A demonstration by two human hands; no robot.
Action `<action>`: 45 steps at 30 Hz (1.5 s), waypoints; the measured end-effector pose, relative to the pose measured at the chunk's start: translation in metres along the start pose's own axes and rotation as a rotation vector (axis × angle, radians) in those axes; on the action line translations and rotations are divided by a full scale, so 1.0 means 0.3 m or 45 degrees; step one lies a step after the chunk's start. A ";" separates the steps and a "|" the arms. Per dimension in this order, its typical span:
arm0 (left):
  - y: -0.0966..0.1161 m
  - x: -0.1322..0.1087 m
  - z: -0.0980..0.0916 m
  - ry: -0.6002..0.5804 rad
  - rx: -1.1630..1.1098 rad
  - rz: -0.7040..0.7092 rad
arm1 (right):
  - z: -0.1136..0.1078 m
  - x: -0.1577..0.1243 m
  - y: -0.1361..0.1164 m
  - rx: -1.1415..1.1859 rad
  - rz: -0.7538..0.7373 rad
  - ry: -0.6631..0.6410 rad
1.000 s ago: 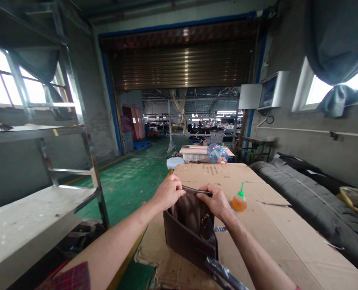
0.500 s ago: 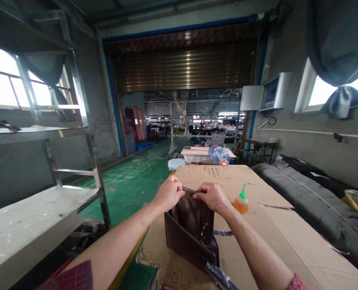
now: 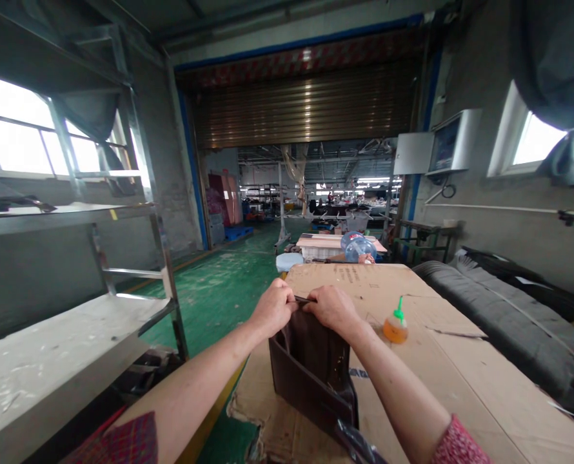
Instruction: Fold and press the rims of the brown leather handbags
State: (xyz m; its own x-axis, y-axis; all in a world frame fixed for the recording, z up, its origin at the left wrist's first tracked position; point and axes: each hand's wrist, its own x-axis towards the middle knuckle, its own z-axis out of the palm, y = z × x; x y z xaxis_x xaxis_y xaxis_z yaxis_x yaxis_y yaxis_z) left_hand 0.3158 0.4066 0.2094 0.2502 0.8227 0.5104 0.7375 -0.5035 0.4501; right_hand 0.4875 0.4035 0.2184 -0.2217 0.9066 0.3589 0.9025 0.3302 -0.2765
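A dark brown handbag (image 3: 311, 390) stands upright on the cardboard-covered table (image 3: 436, 399), its mouth gaping toward me. My left hand (image 3: 278, 308) pinches the far top rim between thumb and fingers. Close beside it, my right hand (image 3: 333, 309) grips the same rim, with only a short stretch of edge between the two. Small gold-coloured hardware shows inside the bag. A strap wrapped in clear plastic (image 3: 357, 441) hangs from the near side and lies on the cardboard. The fingertips' far sides are hidden.
Right of the bag stands a small bottle of orange liquid (image 3: 395, 327) with a green nozzle. A metal shelf rack (image 3: 158, 309) is at left, dark fabric rolls (image 3: 485, 316) at right. Large blue water bottles (image 3: 357, 247) lie beyond the table's far end.
The view has turned slightly left, so everything sits further right. My right hand has shifted a little closer to my left along the bag's rim. Both hands keep their grip.
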 end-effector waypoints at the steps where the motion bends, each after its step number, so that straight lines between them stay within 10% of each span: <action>1: -0.006 -0.001 -0.002 0.013 -0.006 0.006 | 0.003 0.007 -0.003 0.014 0.006 -0.012; 45: -0.041 0.006 -0.035 0.125 0.224 -0.205 | 0.050 0.119 -0.127 0.070 -0.101 -0.070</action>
State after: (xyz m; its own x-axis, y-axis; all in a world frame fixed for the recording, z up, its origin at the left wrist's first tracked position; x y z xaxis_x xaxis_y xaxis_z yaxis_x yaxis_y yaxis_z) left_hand 0.3005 0.4116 0.2124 0.0646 0.8547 0.5152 0.8629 -0.3072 0.4014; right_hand 0.4396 0.4272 0.2283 -0.3131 0.8896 0.3325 0.8599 0.4142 -0.2984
